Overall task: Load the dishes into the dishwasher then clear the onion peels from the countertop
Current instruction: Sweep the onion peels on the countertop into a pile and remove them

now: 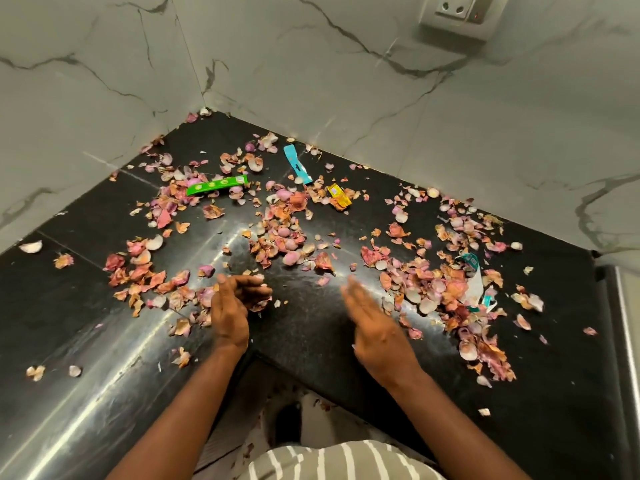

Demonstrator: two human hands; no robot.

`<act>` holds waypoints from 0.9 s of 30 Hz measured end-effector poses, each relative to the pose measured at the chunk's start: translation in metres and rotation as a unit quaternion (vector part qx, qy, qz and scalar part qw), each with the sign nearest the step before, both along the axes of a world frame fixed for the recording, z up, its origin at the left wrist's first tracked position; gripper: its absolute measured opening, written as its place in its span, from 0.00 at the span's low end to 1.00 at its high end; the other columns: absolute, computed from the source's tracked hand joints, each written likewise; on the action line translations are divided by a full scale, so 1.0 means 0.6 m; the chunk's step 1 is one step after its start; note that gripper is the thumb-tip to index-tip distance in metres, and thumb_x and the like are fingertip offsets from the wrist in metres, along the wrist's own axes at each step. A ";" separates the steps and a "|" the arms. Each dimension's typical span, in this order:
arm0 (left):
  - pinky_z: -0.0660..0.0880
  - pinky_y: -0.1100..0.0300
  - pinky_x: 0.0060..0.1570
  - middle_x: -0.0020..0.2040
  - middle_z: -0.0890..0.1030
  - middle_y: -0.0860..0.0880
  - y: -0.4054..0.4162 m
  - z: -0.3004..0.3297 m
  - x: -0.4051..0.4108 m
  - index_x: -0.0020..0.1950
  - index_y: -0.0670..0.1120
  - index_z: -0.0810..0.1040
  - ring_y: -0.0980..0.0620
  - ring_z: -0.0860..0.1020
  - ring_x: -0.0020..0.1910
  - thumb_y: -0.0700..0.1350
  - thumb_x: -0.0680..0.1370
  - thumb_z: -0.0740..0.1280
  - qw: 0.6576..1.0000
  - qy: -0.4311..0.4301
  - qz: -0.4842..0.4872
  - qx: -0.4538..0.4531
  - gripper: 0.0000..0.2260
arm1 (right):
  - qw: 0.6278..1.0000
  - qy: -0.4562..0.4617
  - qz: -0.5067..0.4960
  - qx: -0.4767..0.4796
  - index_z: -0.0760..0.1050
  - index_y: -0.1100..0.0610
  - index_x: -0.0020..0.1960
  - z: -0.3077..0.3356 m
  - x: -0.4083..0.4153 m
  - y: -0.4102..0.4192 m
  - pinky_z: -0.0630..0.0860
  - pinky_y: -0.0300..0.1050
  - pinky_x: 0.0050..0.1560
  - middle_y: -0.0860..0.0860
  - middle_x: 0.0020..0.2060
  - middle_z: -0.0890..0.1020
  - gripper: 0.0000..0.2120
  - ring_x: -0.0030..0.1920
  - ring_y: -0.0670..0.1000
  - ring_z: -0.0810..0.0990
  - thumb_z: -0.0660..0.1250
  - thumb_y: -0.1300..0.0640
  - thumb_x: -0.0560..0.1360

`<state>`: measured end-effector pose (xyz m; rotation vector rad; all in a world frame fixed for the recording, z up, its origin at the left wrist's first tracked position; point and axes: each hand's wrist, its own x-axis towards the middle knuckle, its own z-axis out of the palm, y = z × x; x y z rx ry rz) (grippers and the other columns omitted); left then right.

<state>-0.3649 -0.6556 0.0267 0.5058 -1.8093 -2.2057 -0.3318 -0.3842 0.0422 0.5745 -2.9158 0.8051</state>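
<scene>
Pink and orange onion peels point(284, 237) lie scattered over most of the black corner countertop point(311, 327). My left hand point(232, 306) rests on the counter with its fingers curled over a few peels at its tips. My right hand point(374, 323) stands on its edge with the fingers straight and together, blurred, just left of a thick heap of peels point(446, 292). No dishes or dishwasher are in view.
Wrappers lie among the peels: a green one point(216, 185), a blue one point(297, 164), a yellow one point(338, 195) and a torn white-teal one point(476, 282). Marble walls point(381, 81) close the corner, with a socket point(457, 15) high right. A steel edge point(623, 306) borders the right.
</scene>
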 end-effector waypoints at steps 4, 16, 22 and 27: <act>0.80 0.46 0.48 0.42 0.85 0.41 0.007 -0.005 0.004 0.50 0.42 0.81 0.39 0.85 0.43 0.67 0.84 0.50 0.996 0.004 -0.027 -0.084 0.33 | 0.980 -0.047 0.166 0.096 0.51 0.48 0.85 -0.023 0.034 -0.069 0.57 0.56 0.81 0.47 0.84 0.52 0.28 0.84 0.49 0.49 0.53 0.51 0.87; 0.80 0.38 0.47 0.43 0.84 0.47 0.008 -0.017 0.006 0.48 0.53 0.82 0.43 0.84 0.42 0.60 0.87 0.51 0.974 0.027 -0.097 -0.203 0.23 | 0.974 -0.115 -0.135 0.139 0.49 0.42 0.84 -0.018 -0.021 0.059 0.47 0.58 0.83 0.45 0.84 0.47 0.26 0.84 0.48 0.41 0.46 0.41 0.87; 0.78 0.49 0.46 0.40 0.84 0.50 0.012 -0.014 0.008 0.47 0.48 0.82 0.50 0.83 0.40 0.58 0.87 0.50 0.963 0.041 -0.107 -0.246 0.24 | 0.961 -0.056 -0.251 -0.103 0.84 0.48 0.61 0.065 -0.027 0.124 0.68 0.55 0.77 0.47 0.69 0.79 0.20 0.77 0.48 0.69 0.66 0.69 0.80; 0.77 0.51 0.44 0.38 0.83 0.50 0.018 -0.013 0.005 0.47 0.51 0.82 0.53 0.82 0.39 0.59 0.86 0.51 0.953 0.034 -0.110 -0.279 0.24 | 0.964 -0.074 -0.203 -0.158 0.82 0.48 0.64 0.073 -0.016 0.109 0.74 0.48 0.73 0.42 0.70 0.76 0.18 0.72 0.40 0.71 0.67 0.66 0.80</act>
